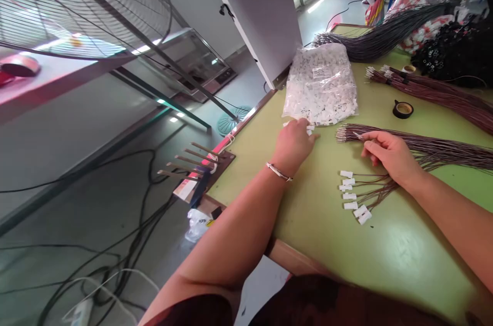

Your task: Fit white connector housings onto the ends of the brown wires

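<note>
My left hand (295, 142) reaches down at the front edge of a clear plastic bag (321, 84) full of small white plastic connector housings. A few loose white housings (309, 130) lie by its fingers; the thumb stands apart, and the fingertips are partly hidden. In my right hand (389, 151), thumb and forefinger pinch a wire near its metal terminal (358, 136), just beside the cut ends of a brown wire bundle (385, 137). Below that hand, several brown wires fitted with white housings (349, 196) are spread on the green tabletop (408, 254).
A roll of black tape (403, 109) lies behind the bundle. Further back are more brown wires (431, 91), a thick bundle of black wires (385, 36) and a black pile (458, 51). Upright metal prongs (192, 161) project at the table's left edge. Cables (142, 213) cross the floor.
</note>
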Tool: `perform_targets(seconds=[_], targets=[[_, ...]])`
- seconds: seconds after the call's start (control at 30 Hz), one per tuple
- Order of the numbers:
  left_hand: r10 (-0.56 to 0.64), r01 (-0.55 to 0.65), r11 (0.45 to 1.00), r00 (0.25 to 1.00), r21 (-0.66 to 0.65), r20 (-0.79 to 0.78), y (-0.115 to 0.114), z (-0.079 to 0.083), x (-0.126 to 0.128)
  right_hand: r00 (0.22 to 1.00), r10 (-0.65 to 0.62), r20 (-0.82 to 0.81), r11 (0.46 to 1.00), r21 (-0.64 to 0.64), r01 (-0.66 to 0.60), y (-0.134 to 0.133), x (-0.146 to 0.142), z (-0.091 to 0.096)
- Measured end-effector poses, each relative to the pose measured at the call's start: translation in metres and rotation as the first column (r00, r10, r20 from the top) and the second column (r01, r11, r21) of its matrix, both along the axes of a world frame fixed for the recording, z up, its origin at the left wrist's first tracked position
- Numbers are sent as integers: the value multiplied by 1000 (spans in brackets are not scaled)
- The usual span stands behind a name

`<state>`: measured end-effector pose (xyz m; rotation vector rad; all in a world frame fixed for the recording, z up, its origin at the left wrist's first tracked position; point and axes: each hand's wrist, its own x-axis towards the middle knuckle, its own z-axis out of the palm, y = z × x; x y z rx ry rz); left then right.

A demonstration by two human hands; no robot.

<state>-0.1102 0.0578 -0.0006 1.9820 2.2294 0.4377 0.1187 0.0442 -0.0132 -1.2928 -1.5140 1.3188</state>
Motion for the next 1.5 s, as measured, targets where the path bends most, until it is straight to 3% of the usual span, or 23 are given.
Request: perform_targets(seconds=[0.1, 0.2, 0.33, 0.4, 0.47, 0.53, 0.57, 0.63, 0.73, 0.83, 0.93, 1.0, 1.17, 1.23, 1.3, 1.37, 1.5], targets=[[-97, 86, 994, 983, -71, -156, 1, -6, 4, 1000, -21, 11, 999, -31, 22, 0, 0, -3], [-142, 140, 990, 974, -28, -175, -1, -9, 5, 999, -47, 9, 999, -16, 47, 0, -1, -5], [-138, 139, 976, 990, 167, -18, -3, -8, 3, 996, -86, -19, 996, 30, 87, 0, -2, -6], [-143, 89, 967, 966, 240, 215, -6, -6, 6, 995, -100, -8, 994, 54, 100, -1, -3, -5], [-136, 40, 983, 816, 179, 562, -10, -4, 12, 995, -96, 15, 991, 98, 94, -2, -3, -4], [-57, 89, 996, 534, 11, 844, -15, -3, 21, 995, -84, 51, 987, 145, 76, -4, -5, -2], [-1, 145, 987, 400, -63, 917, -17, -4, 26, 994, -79, 70, 984, 164, 66, -5, -5, -1], [92, 229, 963, 206, -140, 974, -20, -7, 34, 993, -70, 98, 980, 193, 50, -6, -7, 0], [149, 247, 956, 50, -157, 988, -22, -10, 40, 990, -52, 130, 976, 218, 23, -7, -8, -1], [152, 251, 957, -16, -144, 988, -23, -11, 39, 982, -48, 180, 973, 231, 5, -7, -9, -3], [138, 292, 948, -15, -128, 990, -24, -11, 37, 975, -74, 207, 972, 232, 25, -8, -9, -3], [99, 308, 945, 49, -109, 994, -24, -11, 36, 972, -75, 221, 974, 227, 24, -8, -9, -2], [-139, 254, 967, 455, 21, 880, -26, -14, 39, 966, -57, 251, 979, 204, 5, -8, -8, -1], [-267, 283, 951, 561, 122, 784, -26, -15, 40, 967, -48, 250, 980, 197, -2, -7, -8, -2], [-371, 341, 920, 588, 195, 719, -26, -16, 41, 967, -28, 254, 980, 197, -24, -7, -8, -4], [-406, 389, 899, 568, 202, 716, -26, -17, 43, 964, 4, 266, 978, 201, -60, -7, -8, -5], [-248, 402, 913, 413, 69, 876, -27, -17, 50, 964, 48, 261, 978, 182, -98, -6, -7, -4]])
